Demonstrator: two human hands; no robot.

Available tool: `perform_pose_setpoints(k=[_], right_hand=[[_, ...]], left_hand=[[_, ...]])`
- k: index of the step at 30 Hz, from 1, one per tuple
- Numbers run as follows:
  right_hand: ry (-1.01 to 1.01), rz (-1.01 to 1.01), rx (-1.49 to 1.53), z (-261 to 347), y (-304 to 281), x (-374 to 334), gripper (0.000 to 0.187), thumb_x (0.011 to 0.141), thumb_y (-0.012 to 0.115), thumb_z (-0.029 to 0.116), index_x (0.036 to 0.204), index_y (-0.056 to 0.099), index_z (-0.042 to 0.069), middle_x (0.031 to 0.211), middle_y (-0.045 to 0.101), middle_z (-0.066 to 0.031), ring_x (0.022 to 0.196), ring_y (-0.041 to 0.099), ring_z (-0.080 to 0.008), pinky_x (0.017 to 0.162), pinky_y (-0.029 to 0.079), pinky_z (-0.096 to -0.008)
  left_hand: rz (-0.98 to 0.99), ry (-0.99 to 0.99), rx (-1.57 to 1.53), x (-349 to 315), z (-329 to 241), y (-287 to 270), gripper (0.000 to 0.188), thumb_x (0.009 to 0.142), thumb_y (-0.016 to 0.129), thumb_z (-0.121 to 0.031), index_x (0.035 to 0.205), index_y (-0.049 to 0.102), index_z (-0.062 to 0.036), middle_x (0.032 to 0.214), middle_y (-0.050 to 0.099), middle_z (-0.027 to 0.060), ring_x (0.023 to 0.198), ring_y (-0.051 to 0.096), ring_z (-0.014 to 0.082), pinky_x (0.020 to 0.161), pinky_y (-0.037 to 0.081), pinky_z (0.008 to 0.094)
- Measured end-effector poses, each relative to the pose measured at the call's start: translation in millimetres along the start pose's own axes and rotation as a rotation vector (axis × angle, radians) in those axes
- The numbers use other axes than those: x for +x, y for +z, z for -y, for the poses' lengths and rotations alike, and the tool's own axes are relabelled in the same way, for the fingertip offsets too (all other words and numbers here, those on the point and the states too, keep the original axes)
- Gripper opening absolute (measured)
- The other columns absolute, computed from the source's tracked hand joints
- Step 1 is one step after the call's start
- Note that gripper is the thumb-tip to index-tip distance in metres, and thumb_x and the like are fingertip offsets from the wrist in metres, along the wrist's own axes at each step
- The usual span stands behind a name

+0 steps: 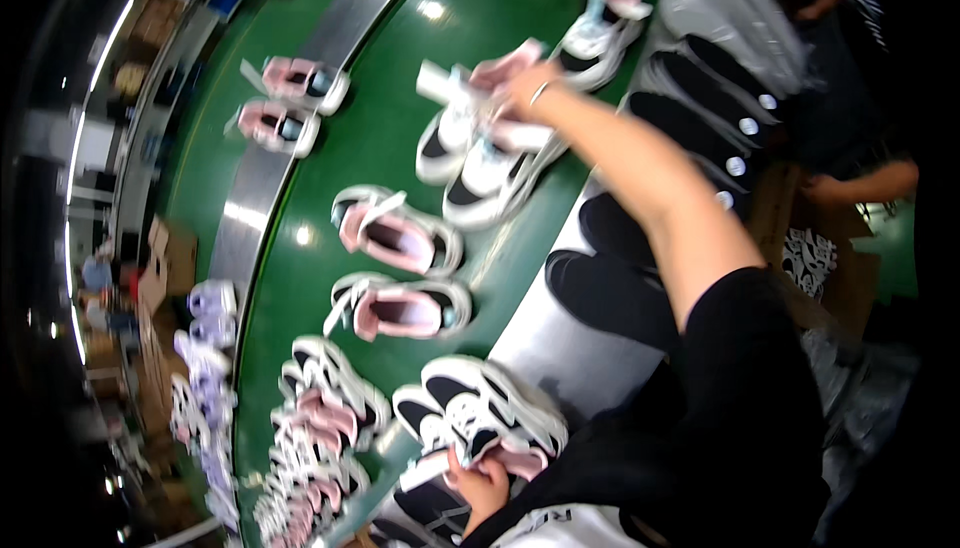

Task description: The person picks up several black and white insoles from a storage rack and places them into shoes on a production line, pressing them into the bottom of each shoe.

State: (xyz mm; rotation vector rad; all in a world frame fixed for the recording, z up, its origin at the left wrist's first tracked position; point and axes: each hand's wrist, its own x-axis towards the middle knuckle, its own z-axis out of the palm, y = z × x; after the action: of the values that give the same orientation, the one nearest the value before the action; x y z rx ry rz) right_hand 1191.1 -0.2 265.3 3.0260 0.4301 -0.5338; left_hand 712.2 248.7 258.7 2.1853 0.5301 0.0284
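Observation:
My right hand (530,90) reaches across the green conveyor belt and closes round the pink-lined collars of a pair of white-and-black sneakers (488,170); motion smears its fingers a little. Close to my body, my left hand (483,488) grips another pair of white, black and pink sneakers (490,398) at the collar, thumb and fingers bent. Between the two hands, two pink-lined sneakers (400,310) sit side by side on the belt. Just beyond my right hand stands one more sneaker (598,43).
Black insoles (610,298) lie in a row along the metal edge (540,333). Several sneakers (315,438) crowd the belt at lower left, with lilac shoes (212,348) beyond. Two sneakers (290,103) rest on the far rail. Another person's forearm (875,185) shows at right by a cardboard box (850,283).

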Motion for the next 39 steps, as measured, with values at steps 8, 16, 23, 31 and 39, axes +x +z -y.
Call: perform_pose_setpoints(k=[8, 16, 23, 31, 39], right_hand=[[0.264, -0.459, -0.012, -33, -9, 30, 0.026, 0.077, 0.051, 0.029, 0.1, 0.058, 0.018, 0.107, 0.05, -0.0119, 0.096, 0.052, -0.026, 0.073, 0.044, -0.0386], [-0.617, -0.049, 0.217, 192, -2, -71, 0.03, 0.067, 0.061, 0.033, 0.085, 0.059, 0.008, 0.087, 0.055, -0.0134, 0.084, 0.054, -0.0274, 0.072, 0.044, -0.0363], [-0.38, 0.053, 0.193, 208, 43, -31, 0.027, 0.075, 0.048, 0.026, 0.089, 0.063, 0.01, 0.087, 0.062, -0.0131, 0.083, 0.059, -0.0248, 0.071, 0.045, -0.035], [-0.029, -0.048, 0.409, 110, 8, -29, 0.034, 0.071, 0.047, 0.032, 0.085, 0.063, 0.005, 0.088, 0.059, -0.0174, 0.084, 0.057, -0.031, 0.076, 0.044, -0.038], [-0.327, -0.146, 0.604, 107, -40, -156, 0.026, 0.07, 0.052, 0.031, 0.081, 0.062, 0.01, 0.076, 0.06, -0.0158, 0.075, 0.058, -0.0311, 0.067, 0.045, -0.0381]], left_hand=[[-0.08, 0.126, 0.336, 15, -12, 6, 0.054, 0.069, 0.053, -0.01, 0.116, 0.031, 0.0037, 0.054, 0.051, 0.0071, 0.053, 0.052, 0.0256, 0.08, 0.031, 0.0425], [-0.061, 0.13, 0.418, 20, -22, 6, 0.055, 0.07, 0.053, -0.014, 0.118, 0.032, 0.0013, 0.051, 0.052, 0.0063, 0.053, 0.054, 0.0292, 0.091, 0.022, 0.0482], [-0.099, 0.194, 0.413, 80, -30, -9, 0.066, 0.073, 0.052, -0.014, 0.128, 0.018, -0.0015, 0.055, 0.054, 0.0117, 0.054, 0.055, 0.0348, 0.087, 0.032, 0.0477], [-0.28, 0.076, 0.483, 229, -50, -42, 0.07, 0.077, 0.049, -0.018, 0.131, 0.006, -0.0043, 0.08, 0.057, 0.0233, 0.068, 0.056, 0.038, 0.06, 0.044, 0.0448], [0.311, 0.573, -0.896, 103, -211, -89, 0.034, 0.09, 0.032, -0.022, 0.109, 0.047, 0.0021, 0.117, 0.041, 0.0162, 0.101, 0.044, 0.0219, 0.086, 0.036, 0.0323]])
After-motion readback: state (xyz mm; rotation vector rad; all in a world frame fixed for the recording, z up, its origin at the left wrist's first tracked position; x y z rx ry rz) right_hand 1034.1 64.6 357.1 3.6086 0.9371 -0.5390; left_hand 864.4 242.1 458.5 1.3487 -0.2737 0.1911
